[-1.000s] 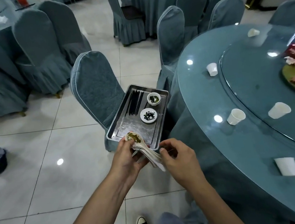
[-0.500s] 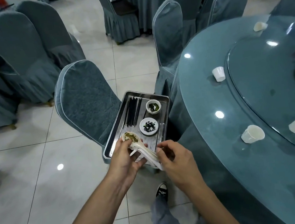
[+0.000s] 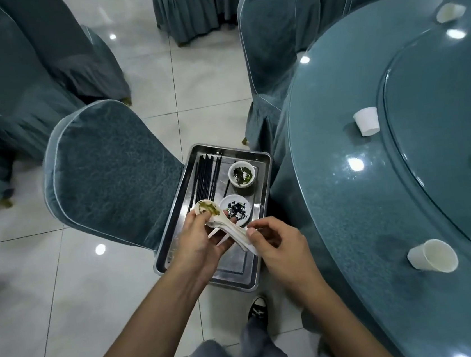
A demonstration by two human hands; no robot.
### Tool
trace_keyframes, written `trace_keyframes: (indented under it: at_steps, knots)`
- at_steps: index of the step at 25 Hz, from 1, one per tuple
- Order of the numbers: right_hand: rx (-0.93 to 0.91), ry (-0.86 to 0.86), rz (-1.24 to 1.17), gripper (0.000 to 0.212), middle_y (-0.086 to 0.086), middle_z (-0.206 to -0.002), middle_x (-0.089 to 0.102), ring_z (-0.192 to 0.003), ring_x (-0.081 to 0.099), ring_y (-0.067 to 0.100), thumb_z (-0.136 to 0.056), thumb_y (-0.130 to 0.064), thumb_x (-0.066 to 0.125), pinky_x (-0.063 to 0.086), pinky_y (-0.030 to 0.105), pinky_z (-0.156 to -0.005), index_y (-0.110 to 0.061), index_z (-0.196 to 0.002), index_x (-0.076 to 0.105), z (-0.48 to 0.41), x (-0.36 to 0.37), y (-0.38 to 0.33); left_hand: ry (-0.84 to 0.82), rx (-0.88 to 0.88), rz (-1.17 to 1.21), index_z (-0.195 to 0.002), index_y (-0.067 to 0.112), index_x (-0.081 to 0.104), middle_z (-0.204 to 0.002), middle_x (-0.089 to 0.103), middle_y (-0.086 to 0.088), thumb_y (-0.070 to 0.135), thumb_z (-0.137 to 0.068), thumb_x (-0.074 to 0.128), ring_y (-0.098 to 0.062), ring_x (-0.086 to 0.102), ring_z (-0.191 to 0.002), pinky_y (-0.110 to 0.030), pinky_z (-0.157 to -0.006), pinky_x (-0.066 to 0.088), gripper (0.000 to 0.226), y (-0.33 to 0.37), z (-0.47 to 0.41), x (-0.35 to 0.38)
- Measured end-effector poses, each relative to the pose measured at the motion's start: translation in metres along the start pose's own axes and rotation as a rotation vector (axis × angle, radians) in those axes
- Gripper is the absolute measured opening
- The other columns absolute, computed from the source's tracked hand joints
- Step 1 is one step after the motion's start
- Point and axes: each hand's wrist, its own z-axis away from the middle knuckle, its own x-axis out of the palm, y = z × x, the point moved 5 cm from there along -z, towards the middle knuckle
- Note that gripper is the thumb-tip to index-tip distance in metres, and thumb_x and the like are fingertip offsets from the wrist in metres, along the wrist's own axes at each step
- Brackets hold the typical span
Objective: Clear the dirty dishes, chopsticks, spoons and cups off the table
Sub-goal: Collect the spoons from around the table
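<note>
A steel tray point(image 3: 264, 181) rests on a covered chair seat beside the round table. On it lie black chopsticks point(image 3: 206, 178), a small white bowl point(image 3: 241, 174) with green scraps and a white saucer point(image 3: 236, 209) with dark scraps. Over the tray's near half, my left hand point(image 3: 199, 245) grips a stack of white spoons point(image 3: 224, 223), the top one smeared green. My right hand point(image 3: 277, 242) pinches the handle ends of the same stack.
The blue glass-topped table point(image 3: 349, 209) with its turntable fills the right. White paper cups lie on it, one point(image 3: 366, 121) near the middle, one point(image 3: 432, 256) close by, one point(image 3: 450, 12) far back. The chair back point(image 3: 105, 175) stands left of the tray; more covered chairs surround. My shoe point(image 3: 256, 308) is below the tray.
Both hands keep hold of the spoon stack over the tray. The view has tilted further down and moved closer, so the tray sits more centrally.
</note>
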Motion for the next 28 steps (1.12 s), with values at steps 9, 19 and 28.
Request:
trace_keyframes:
  at_steps: [9, 19, 28]
  knots:
    - [0.177, 0.012, -0.141, 0.008, -0.007, -0.092, 0.076, -0.087, 0.072, 0.01, -0.092, -0.034, 0.074, 0.061, 0.035, -0.082, -0.03, -0.098, 0.074, -0.078, 0.011, 0.029, -0.011, -0.059, 0.024, -0.111, 0.013, 0.058, -0.113, 0.07, -0.023, 0.012, -0.107, 0.043, -0.035, 0.07, -0.102, -0.049, -0.084, 0.058, 0.016, 0.007, -0.081, 0.028]
    - [0.309, 0.222, -0.28, 0.014, -0.003, -0.092, 0.076, -0.088, 0.073, 0.019, -0.088, -0.02, 0.078, 0.06, 0.048, -0.085, -0.024, -0.101, 0.074, -0.157, 0.041, 0.057, -0.039, -0.144, -0.1, -0.126, 0.011, 0.053, -0.11, 0.073, -0.02, 0.013, -0.107, 0.044, -0.033, 0.074, -0.095, -0.043, -0.073, 0.061, 0.021, 0.013, -0.19, 0.039]
    - [0.372, 0.324, -0.297, 0.017, -0.009, -0.091, 0.076, -0.086, 0.073, 0.007, -0.087, -0.01, 0.077, 0.06, 0.028, -0.081, -0.021, -0.1, 0.075, -0.251, 0.04, 0.099, -0.051, -0.13, -0.402, -0.117, 0.009, 0.067, -0.117, 0.071, -0.017, 0.004, -0.099, 0.06, -0.03, 0.07, -0.109, -0.039, -0.08, 0.063, 0.02, 0.01, -0.309, 0.035]
